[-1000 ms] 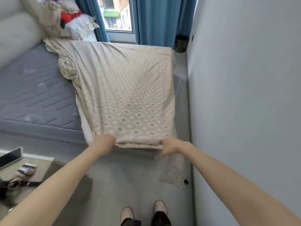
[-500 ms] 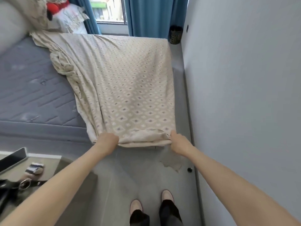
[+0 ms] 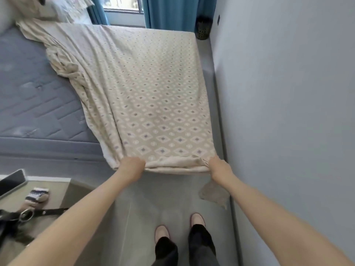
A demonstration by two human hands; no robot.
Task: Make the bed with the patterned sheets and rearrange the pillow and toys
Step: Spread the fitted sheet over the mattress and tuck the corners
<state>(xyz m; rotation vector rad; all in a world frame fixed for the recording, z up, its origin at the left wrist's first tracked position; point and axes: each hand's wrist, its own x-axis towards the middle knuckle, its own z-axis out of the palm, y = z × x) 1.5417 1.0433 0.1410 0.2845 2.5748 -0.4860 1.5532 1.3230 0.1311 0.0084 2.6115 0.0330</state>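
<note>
A beige sheet (image 3: 146, 96) with a diamond pattern lies over the right half of the bed, bunched along its left side. The blue-grey quilted mattress (image 3: 32, 96) shows bare on the left. At the foot of the bed my left hand (image 3: 132, 167) grips the sheet's near edge. My right hand (image 3: 219, 167) grips the same edge at the right corner, close to the wall. A pillow (image 3: 75, 10) with a printed cover lies at the top left, with part of a toy above it cut off by the frame.
A grey wall (image 3: 288, 112) runs close along the bed's right side. A low table (image 3: 48, 191) at the lower left carries a laptop, a striped sock and a black strap. A dark bin (image 3: 203, 27) stands by the blue curtains (image 3: 169, 12). My feet stand on the grey floor.
The sheet's near edge has been drawn flatter and wider across the foot of the bed. My right hand moved outward to the right corner, and the hanging flap below it has shrunk.
</note>
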